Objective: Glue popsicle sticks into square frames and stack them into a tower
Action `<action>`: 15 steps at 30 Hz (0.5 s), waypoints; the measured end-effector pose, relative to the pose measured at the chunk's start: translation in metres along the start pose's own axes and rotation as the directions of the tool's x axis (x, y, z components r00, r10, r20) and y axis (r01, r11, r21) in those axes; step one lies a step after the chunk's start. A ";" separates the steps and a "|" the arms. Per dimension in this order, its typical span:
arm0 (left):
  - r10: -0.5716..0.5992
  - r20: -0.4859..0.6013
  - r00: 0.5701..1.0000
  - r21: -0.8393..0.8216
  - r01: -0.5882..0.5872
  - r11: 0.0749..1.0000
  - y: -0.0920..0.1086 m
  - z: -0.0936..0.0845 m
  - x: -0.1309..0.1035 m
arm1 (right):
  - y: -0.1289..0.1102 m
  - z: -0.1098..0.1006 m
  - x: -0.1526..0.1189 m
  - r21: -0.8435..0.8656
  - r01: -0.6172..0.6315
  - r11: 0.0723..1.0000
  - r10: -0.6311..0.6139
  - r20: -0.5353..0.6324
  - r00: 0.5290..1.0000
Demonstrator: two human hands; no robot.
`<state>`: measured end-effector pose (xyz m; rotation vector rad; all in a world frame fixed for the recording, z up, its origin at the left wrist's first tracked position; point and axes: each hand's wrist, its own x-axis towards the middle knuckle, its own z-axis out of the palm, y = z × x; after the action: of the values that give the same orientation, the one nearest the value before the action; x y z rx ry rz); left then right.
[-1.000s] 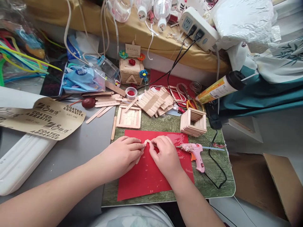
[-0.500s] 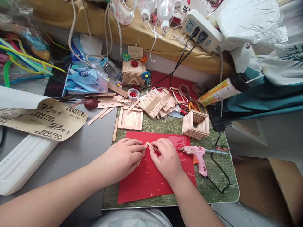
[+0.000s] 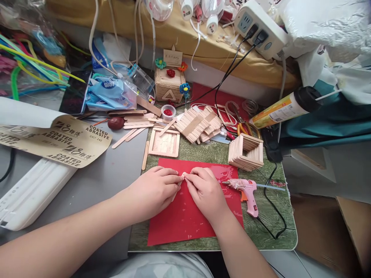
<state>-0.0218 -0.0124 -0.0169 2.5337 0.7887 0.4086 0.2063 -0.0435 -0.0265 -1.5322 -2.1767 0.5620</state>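
Observation:
Over a red sheet [image 3: 194,216] my two hands meet, fingertips together at the corner of some small wooden craft sticks [image 3: 183,176]. My left hand [image 3: 162,189] is closed round one stick, which slants down beneath its fingers. My right hand [image 3: 204,189] pinches at the same corner, and its fingers mostly hide the wood there. A pink glue gun [image 3: 246,190] lies on its side just right of my right hand. Beyond the sheet are a square stick frame [image 3: 164,153] and a stacked square of sticks [image 3: 237,154].
Bundled sticks [image 3: 191,125] and a lidded stick box [image 3: 169,85] stand behind. A cup [image 3: 284,110] leans at the right, near a power strip [image 3: 261,31]. Abrasive paper [image 3: 78,144] covers the left. The glue gun's black cord loops along the right side.
The view has shifted slightly. My right fingers have closed in on the sticks' corner beside my left fingertips, covering wood that showed before.

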 end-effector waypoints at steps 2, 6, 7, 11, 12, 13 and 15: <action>-0.003 -0.003 1.000 0.002 0.003 1.000 0.000 0.001 0.000 | -0.001 -0.001 0.001 -0.007 0.007 1.000 -0.007 0.011 1.000; 0.000 -0.008 1.000 0.004 0.000 1.000 -0.001 0.002 -0.001 | -0.001 -0.002 0.003 -0.010 0.009 1.000 -0.009 0.021 1.000; 0.002 -0.012 1.000 0.005 -0.002 1.000 -0.001 0.003 -0.001 | -0.001 -0.002 0.003 -0.003 0.007 1.000 -0.007 0.016 1.000; 0.003 -0.027 1.000 0.010 -0.002 1.000 -0.001 0.004 -0.002 | 0.005 0.000 0.000 0.071 0.014 0.997 -0.011 -0.041 0.999; 0.001 -0.027 1.000 0.011 -0.001 1.000 -0.001 0.004 -0.002 | 0.006 0.001 -0.001 0.088 0.019 0.996 -0.014 -0.054 0.998; 0.000 -0.027 1.000 0.011 0.000 1.000 -0.001 0.004 -0.003 | 0.008 0.001 -0.002 0.097 0.022 0.995 -0.016 -0.060 0.998; -0.001 -0.024 1.000 0.012 0.002 1.000 -0.002 0.005 -0.004 | 0.008 0.002 -0.002 0.089 0.018 0.996 -0.014 -0.051 0.999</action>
<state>-0.0236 -0.0147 -0.0222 2.5440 0.8044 0.4359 0.2125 -0.0434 -0.0327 -1.4651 -2.0955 0.6010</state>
